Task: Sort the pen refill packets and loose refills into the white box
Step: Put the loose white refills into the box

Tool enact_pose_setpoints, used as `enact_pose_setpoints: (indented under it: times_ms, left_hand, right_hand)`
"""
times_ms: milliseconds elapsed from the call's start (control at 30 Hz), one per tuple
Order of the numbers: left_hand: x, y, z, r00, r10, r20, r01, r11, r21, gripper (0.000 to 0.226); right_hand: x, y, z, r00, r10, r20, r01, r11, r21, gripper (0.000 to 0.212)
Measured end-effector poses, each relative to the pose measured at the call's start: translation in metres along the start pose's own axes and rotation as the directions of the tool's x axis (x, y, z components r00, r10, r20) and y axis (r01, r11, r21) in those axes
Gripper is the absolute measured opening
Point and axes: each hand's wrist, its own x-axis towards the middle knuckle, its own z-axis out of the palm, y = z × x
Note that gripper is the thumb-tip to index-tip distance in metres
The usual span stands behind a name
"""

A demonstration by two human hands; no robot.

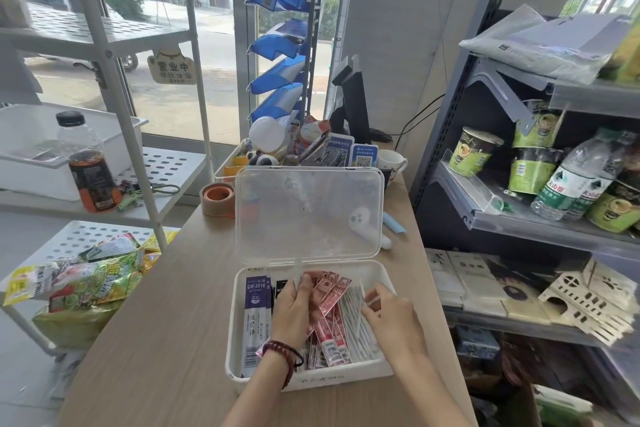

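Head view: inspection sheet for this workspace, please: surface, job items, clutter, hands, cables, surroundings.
Surface: wooden counter, white box near its front edge.
Job's things: box open, lid raised; purple packet at its left, red packets in the middle, loose refills at the right.
Clutter: tape roll, mug and clear tray of trinkets behind the box.
Hands: left hand grips red packets; right hand pinches loose refills; both inside the box.
Cables: black cable behind the monitor.
Surroundings: white rack with bottle and snack bags at left; grey shelf with cup noodles at right.
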Motion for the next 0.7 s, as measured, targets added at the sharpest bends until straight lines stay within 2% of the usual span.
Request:
enact_pose_setpoints:
  times_ms: [100,200,267,433,567,700]
  left_hand:
    - [-0.002,0.002,0.004,1.000,0.013,0.009,-0.014,0.983,0.184,0.043]
    - [-0.003,0.002,0.007,0.994,-0.051,0.096,0.042,0.995,0.092,0.049]
    - [-0.003,0.004,0.006,0.992,-0.062,0.113,0.059,0.998,0.028,0.043]
    - [-0.002,0.000,0.003,0.990,-0.018,0.137,0.005,0.996,0.094,0.035]
    - [-0.005,0.006,0.004,0.992,0.032,0.119,-0.042,0.996,0.080,0.020]
    - [-0.005,0.006,0.005,0.993,0.066,0.099,-0.073,0.995,0.073,0.015]
  right_hand:
    - [0.004,0.001,0.003,0.999,0.042,-0.007,-0.043,0.994,-0.100,0.007]
    - [0.007,0.000,0.007,0.999,0.048,0.003,-0.047,0.989,-0.143,0.008]
    - [0.006,0.001,0.011,0.998,0.067,0.017,-0.063,0.984,-0.167,0.008]
    - [0.007,0.005,0.018,0.995,0.084,0.062,-0.072,0.981,-0.182,0.011]
    - [0.009,0.005,0.023,0.994,0.094,0.050,-0.083,0.978,-0.193,0.012]
    - [0.010,0.006,0.029,0.991,0.132,0.031,-0.121,0.963,-0.239,0.014]
